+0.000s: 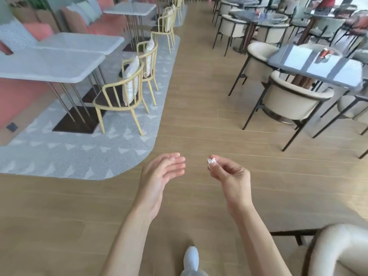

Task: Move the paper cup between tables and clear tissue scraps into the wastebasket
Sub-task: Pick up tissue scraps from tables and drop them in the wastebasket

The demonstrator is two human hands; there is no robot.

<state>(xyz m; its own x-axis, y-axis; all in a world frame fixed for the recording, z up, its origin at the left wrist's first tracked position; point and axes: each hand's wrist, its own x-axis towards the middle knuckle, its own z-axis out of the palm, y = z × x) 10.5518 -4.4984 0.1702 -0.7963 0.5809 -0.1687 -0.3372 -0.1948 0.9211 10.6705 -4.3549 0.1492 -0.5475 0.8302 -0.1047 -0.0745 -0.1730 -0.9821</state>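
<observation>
Wooden floor [199, 120] runs between café chairs. Her right hand [231, 176] pinches a tissue scrap [211, 161] in its fingers [216, 169]; beside them, the left hand [161, 176] hangs loosely spread, holding nothing.

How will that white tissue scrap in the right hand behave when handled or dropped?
Probably very light: the right hand holds the tissue scrap with only a fingertip pinch. It looks crumpled and soft, so it would likely squash rather than spring back. Once released it may flutter or drift instead of falling straight. The left hand is open and not supporting it.
</observation>
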